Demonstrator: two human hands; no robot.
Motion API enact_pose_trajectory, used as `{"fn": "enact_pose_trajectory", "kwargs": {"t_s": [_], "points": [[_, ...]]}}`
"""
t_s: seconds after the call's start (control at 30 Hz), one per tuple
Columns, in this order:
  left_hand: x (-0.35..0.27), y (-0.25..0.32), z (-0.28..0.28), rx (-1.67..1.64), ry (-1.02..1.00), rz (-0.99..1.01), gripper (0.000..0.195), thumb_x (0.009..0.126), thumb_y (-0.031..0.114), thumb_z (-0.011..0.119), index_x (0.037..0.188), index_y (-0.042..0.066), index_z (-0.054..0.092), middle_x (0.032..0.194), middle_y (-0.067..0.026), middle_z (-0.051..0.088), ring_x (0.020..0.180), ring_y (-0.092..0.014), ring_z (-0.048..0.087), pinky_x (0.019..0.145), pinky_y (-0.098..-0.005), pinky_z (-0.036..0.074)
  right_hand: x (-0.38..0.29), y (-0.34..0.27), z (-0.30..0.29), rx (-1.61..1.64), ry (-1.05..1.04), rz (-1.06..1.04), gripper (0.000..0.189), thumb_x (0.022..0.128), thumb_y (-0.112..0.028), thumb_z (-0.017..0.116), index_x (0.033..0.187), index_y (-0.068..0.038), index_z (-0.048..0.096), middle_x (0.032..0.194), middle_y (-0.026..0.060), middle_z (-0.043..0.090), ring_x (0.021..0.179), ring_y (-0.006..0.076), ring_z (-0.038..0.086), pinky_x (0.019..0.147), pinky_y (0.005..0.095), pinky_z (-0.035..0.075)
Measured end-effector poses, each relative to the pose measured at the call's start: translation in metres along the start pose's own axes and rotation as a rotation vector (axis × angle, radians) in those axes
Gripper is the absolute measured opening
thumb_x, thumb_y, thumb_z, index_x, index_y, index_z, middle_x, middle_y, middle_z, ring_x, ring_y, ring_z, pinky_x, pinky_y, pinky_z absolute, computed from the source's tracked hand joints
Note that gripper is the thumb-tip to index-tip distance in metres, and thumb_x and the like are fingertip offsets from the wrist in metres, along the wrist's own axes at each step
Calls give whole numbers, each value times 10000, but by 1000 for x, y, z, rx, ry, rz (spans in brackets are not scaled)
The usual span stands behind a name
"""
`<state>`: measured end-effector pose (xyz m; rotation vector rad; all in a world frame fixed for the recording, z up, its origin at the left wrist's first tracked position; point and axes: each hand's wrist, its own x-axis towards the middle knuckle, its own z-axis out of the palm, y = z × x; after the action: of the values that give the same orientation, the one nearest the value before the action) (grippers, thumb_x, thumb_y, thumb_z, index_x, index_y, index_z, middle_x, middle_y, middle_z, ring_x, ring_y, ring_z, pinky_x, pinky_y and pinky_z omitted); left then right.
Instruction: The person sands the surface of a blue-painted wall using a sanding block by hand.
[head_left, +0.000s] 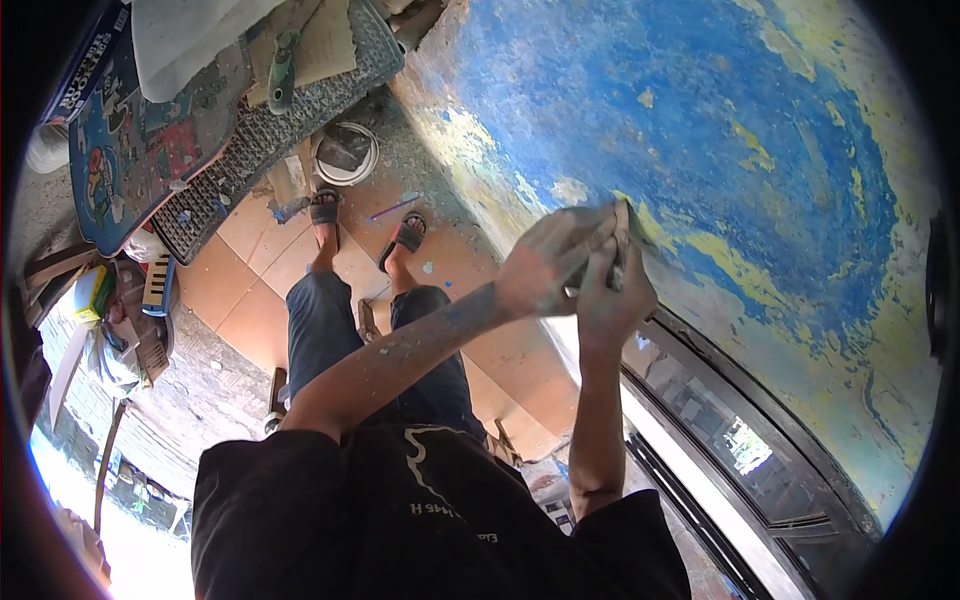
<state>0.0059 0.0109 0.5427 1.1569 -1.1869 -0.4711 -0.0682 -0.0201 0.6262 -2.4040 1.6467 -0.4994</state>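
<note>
Both hands are raised together at a wall (675, 112) covered in blue paint, with yellow and pale patches where the coating has flaked. My left hand (536, 259) is bent over at the wall, its fingers closed around a small hand tool (618, 276). From below, my right hand (611, 300) grips the same tool, its fingers meeting those of the left. Most of the tool is hidden by the fingers, so its exact kind cannot be told. Greyish dust and paint specks coat both hands and the left forearm.
A dark-framed glazed door or window (720, 420) adjoins the wall below my hands. A round white container (345, 154) and a purple stick (391, 208) are on the tiled floor (240, 300) near my sandalled feet. A green-handled tool (283, 75) lies on a textured dark mat (330, 97).
</note>
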Motion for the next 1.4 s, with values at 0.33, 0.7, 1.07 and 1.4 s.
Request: {"fn": "enact_pose_trajectory", "kwargs": {"t_s": [0.33, 0.7, 1.07, 1.4], "points": [[7, -13, 1, 69, 86, -58, 848, 593, 198, 804, 1351, 19, 466, 1286, -206, 460, 1021, -353, 527, 839, -425, 501, 15, 13, 13, -35, 68, -190, 190, 868, -87, 635, 1039, -8, 661, 765, 164, 657, 600, 254, 649, 551, 332, 495], [-2, -2, -2, 65, -45, -31, 793, 562, 222, 796, 1281, 17, 532, 1203, -174, 503, 981, -332, 539, 857, -446, 466, 6, -2, 6, 82, 47, -50, 111, 865, -118, 638, 940, -37, 647, 707, 162, 628, 581, 281, 635, 523, 358, 474], [-2, -11, -6, 106, -11, -46, 688, 620, 196, 775, 1256, 32, 570, 1268, -147, 522, 1003, -292, 540, 823, -404, 445, 4, 9, 12, -11, 61, -99, 96, 856, -83, 626, 927, -20, 643, 658, 148, 610, 508, 250, 592, 490, 344, 456], [-3, -8, -5, 37, -25, 65, 785, 562, 247, 791, 1285, 59, 549, 1060, -122, 504, 892, -311, 489, 809, -451, 420, -9, 7, 7, 103, 134, -34, 128, 856, -62, 620, 957, 13, 640, 690, 152, 636, 560, 251, 639, 523, 329, 491]]}}
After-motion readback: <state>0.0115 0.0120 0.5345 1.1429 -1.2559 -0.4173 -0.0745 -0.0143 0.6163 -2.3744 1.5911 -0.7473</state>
